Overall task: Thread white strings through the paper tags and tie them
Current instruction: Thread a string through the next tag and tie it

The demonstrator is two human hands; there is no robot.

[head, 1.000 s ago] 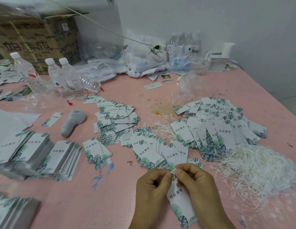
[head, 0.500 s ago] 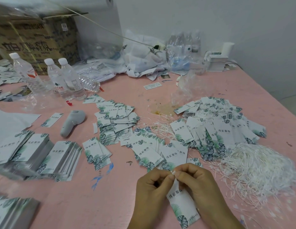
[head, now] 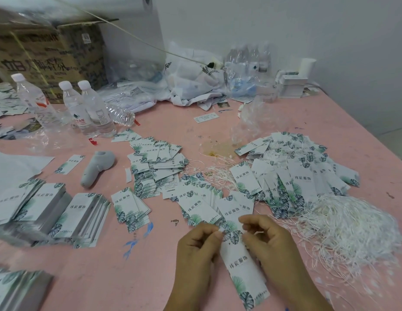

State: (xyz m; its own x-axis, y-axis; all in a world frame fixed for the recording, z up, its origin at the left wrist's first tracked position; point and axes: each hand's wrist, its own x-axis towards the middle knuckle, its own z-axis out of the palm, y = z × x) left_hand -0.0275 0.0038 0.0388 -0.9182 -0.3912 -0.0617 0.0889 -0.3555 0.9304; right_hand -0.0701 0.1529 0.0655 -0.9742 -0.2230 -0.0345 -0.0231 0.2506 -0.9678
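A white paper tag [head: 242,268] with green leaf print lies between my hands at the table's front edge. My left hand [head: 195,250] pinches a white string end at the tag's top left corner. My right hand [head: 267,239] pinches the other string end [head: 258,233] just right of the tag's top. A big heap of loose white strings [head: 352,230] lies to the right. Strung tags [head: 303,171] are piled behind it, and unstrung tags [head: 195,203] lie ahead of my hands.
The pink table [head: 218,126] holds stacked tag bundles [head: 60,212] at left, a grey handheld tool [head: 96,167], water bottles [head: 87,108], a cardboard box [head: 49,57] and plastic bags [head: 195,81] at the back. A stain [head: 215,151] marks the middle.
My hands have drawn apart at the tag's top, each now holding a string end. The tag sits slightly lower between them.
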